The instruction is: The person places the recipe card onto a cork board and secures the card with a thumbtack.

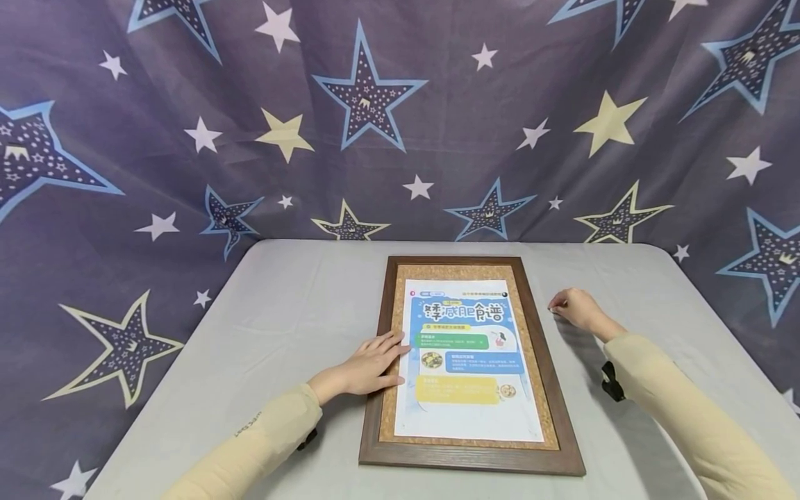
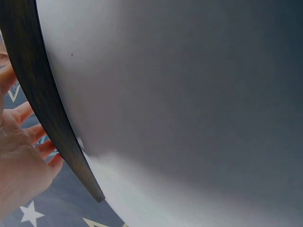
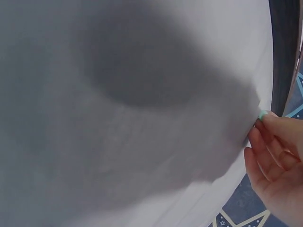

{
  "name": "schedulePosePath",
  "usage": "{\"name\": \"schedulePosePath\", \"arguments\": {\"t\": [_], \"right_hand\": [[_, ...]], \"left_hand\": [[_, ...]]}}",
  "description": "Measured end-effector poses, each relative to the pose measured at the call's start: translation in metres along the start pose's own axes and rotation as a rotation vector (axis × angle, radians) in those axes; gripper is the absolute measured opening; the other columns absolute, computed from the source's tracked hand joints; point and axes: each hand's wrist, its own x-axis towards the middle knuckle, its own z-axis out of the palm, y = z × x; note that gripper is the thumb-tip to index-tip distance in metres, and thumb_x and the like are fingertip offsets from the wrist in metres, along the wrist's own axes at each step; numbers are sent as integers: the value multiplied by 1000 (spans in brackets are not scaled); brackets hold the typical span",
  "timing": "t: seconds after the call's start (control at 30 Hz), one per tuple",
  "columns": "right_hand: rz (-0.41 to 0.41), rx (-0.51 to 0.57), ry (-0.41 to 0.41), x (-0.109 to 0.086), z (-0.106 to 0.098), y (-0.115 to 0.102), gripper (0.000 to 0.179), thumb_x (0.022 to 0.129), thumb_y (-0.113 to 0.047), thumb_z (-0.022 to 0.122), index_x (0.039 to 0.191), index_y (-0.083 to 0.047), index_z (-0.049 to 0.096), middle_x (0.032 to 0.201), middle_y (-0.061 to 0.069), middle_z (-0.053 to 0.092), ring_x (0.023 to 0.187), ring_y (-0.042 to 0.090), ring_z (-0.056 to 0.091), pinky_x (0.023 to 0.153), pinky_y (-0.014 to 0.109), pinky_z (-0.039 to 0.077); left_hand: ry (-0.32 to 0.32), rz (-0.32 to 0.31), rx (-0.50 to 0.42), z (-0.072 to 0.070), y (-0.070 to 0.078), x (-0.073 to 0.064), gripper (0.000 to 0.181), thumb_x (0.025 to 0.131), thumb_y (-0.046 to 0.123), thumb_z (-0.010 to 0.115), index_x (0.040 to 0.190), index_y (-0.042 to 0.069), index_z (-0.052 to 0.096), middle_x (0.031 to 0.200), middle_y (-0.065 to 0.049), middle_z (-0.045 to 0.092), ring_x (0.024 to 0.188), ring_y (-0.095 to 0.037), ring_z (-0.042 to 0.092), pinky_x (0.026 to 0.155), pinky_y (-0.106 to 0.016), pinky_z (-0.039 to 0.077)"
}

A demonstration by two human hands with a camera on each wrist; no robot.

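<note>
A brown-framed corkboard (image 1: pixel 475 444) lies on the table with a printed poster (image 1: pixel 462 417) over its cork. Small round pin heads, one pink (image 1: pixel 412 294) and one black (image 1: pixel 505 294), show at the poster's upper corners. My left hand (image 1: pixel 369 364) rests across the frame's left side, its spread fingertips at the poster's left edge. In the left wrist view the frame (image 2: pixel 52 113) hides part of those fingers. Right of the board, my right hand (image 1: pixel 581 310) pinches a small green push pin (image 3: pixel 263 115) between thumb and fingers, which mostly cover it.
A pale grey cloth (image 1: pixel 300 298) covers the table. Behind and beside it hangs a dark curtain (image 1: pixel 437 160) printed with stars. Dark wrist straps show under both sleeves.
</note>
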Motion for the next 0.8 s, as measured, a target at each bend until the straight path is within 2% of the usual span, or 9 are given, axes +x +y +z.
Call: {"name": "schedulePosePath", "arguments": {"t": [0.33, 0.53, 0.8], "right_hand": [[0, 21, 9, -2, -2, -7, 8, 78, 6, 58, 76, 7, 66, 75, 18, 64, 70, 31, 60, 66, 43, 47], [-15, 93, 21, -6, -3, -21, 8, 78, 5, 59, 80, 8, 67, 77, 19, 65, 74, 32, 60, 68, 43, 47], [-38, 105, 6, -10, 0, -37, 9, 80, 0, 61, 82, 4, 68, 80, 16, 66, 77, 32, 60, 68, 42, 48]], "left_hand": [[2, 0, -3, 0, 0, 1, 58, 91, 38, 46, 136, 5, 32, 145, -17, 17, 133, -31, 10, 104, -48, 11], [0, -2, -14, -2, 1, 2, 58, 91, 38, 46, 136, 5, 32, 145, -17, 17, 133, -32, 11, 104, -48, 10], [-4, -4, -17, -2, 1, 1, 58, 91, 38, 45, 137, 5, 31, 145, -17, 17, 133, -31, 10, 105, -48, 10]]}}
